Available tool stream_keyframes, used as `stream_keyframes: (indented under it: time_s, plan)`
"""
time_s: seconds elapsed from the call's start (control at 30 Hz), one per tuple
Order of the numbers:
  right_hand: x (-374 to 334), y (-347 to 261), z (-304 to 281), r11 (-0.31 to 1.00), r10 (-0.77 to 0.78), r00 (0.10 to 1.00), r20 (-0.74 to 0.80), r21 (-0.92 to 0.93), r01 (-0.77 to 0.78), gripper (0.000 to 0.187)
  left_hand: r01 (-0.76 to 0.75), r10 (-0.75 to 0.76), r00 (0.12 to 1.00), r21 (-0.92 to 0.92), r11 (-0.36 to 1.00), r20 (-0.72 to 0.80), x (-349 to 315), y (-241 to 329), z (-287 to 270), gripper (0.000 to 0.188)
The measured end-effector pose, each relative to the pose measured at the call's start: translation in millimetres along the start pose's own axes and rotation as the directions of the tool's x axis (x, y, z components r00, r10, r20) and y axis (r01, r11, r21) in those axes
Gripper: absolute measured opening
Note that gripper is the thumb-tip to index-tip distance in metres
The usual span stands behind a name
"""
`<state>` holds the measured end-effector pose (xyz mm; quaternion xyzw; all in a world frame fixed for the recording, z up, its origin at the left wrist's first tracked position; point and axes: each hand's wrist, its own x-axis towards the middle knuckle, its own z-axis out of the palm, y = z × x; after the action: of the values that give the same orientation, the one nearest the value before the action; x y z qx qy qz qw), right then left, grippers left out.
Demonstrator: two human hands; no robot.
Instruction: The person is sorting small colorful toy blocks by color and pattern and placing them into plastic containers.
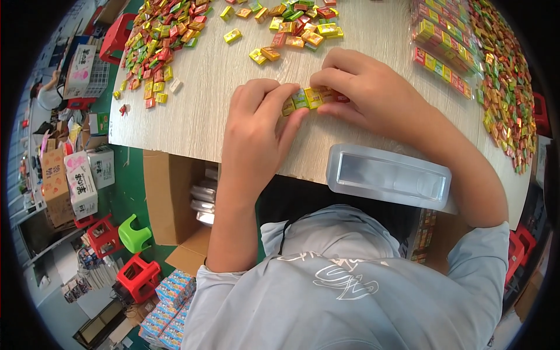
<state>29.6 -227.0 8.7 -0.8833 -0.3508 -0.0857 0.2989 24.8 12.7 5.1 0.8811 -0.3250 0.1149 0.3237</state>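
Row of small, glossy cuboid packets (314,98) sits in a narrow grip between the left hand (254,125) and right hand (373,90), over the wood-grained table (201,105), its long axis running left to right. Their printing seems too small to read. A translucent, oblong plastic tray (388,175) lies at the table's near edge.

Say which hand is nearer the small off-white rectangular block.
Left: the left hand sits right of the block, apart from it; the right hand is farther right.
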Motion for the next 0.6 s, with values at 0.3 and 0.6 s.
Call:
stream_keyframes:
  time_s: [0.3,0.6]
  plan:
    - [0.0,-0.5,1.8,0.999,0.04,0.997,0.065,-0.01,-0.04,0.033,0.008,-0.009,0.999,0.025,1.0,0.052,1.0,-0.1,1.8,0.032]
    - [2.5,-8.3,-10.2,0.991,0.057,0.992,0.108,-0.123,-0.044,0.037,-0.012,0.013,0.999,-0.006,1.0,0.039,0.5,-1.2,-0.2,0.037]
